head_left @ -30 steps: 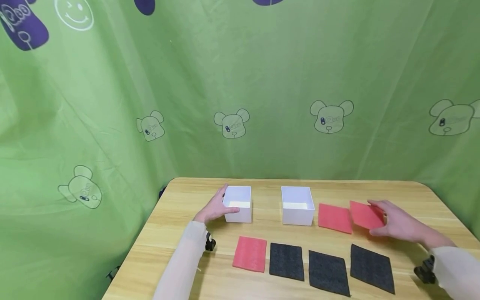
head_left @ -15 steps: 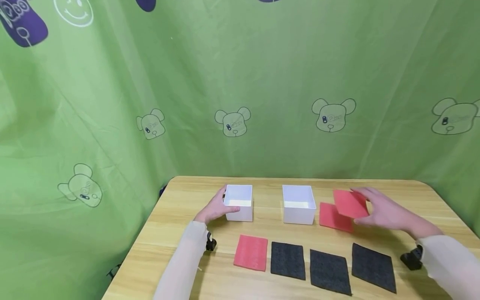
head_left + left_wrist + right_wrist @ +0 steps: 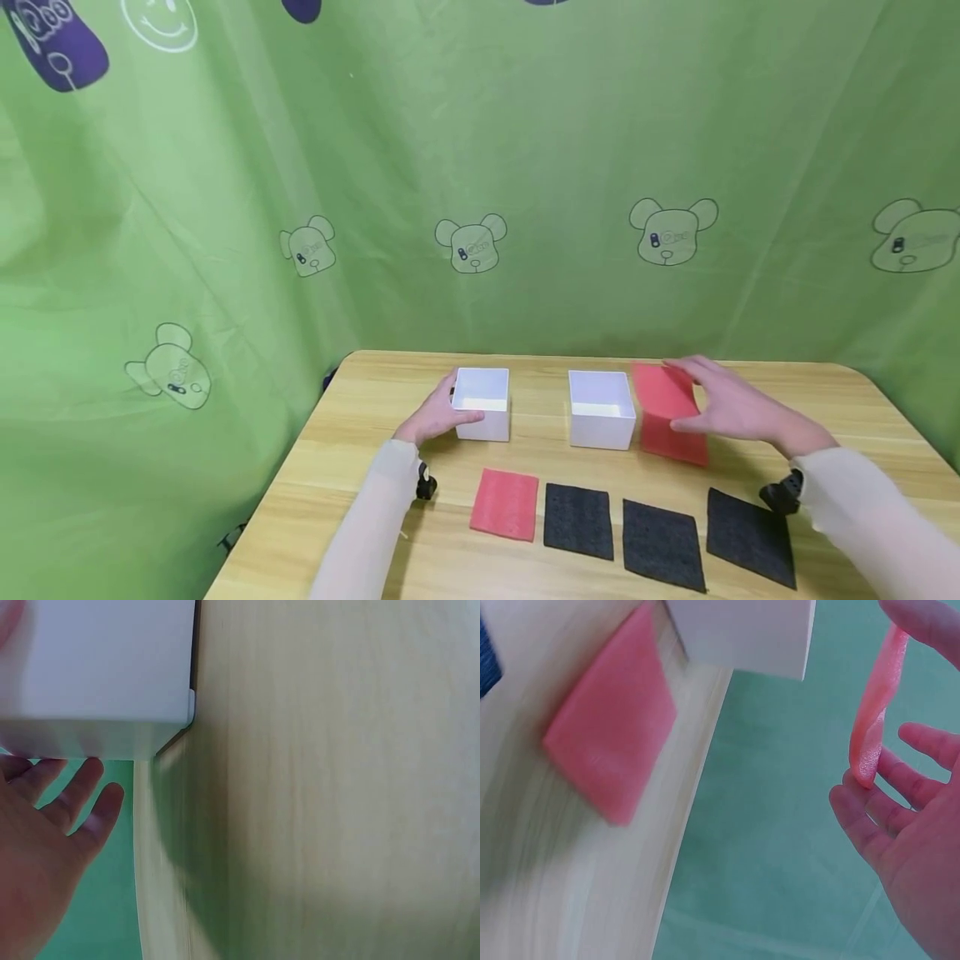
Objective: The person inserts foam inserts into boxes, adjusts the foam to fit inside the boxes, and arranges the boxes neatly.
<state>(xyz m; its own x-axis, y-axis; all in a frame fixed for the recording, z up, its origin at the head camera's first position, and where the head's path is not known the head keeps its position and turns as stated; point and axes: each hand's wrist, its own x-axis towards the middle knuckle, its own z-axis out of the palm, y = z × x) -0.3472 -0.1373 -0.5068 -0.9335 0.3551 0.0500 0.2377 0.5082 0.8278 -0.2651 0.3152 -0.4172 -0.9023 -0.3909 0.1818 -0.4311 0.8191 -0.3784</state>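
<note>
The left hand (image 3: 438, 414) rests against the left side wall of the left white box (image 3: 483, 403), fingers curved along that wall and the thumb at its near corner. In the left wrist view the fingers (image 3: 71, 801) lie nearly straight just beside the box wall (image 3: 97, 667); a firm grip is not evident. Near this hand, toward the person, a red foam square (image 3: 505, 504) lies flat on the wooden table (image 3: 390, 392).

To the right of that square, a row of three black foam squares lies flat: the first (image 3: 578, 520), the second (image 3: 662, 545) and the third (image 3: 752, 547), the last one directly below the right forearm.

Between the two hands stands the right white box (image 3: 601, 409), open side up.

The right hand (image 3: 731, 406) holds a raised red foam sheet (image 3: 663, 390) just right of the right white box, above the table. In the right wrist view the sheet (image 3: 875, 701) is seen edge-on, pinched between the thumb above and the fingertips (image 3: 864, 796) below. Under the held sheet, a second red foam piece (image 3: 675, 442) lies flat on the table, touching or nearly touching the right box's base; which one cannot be determined.
</note>
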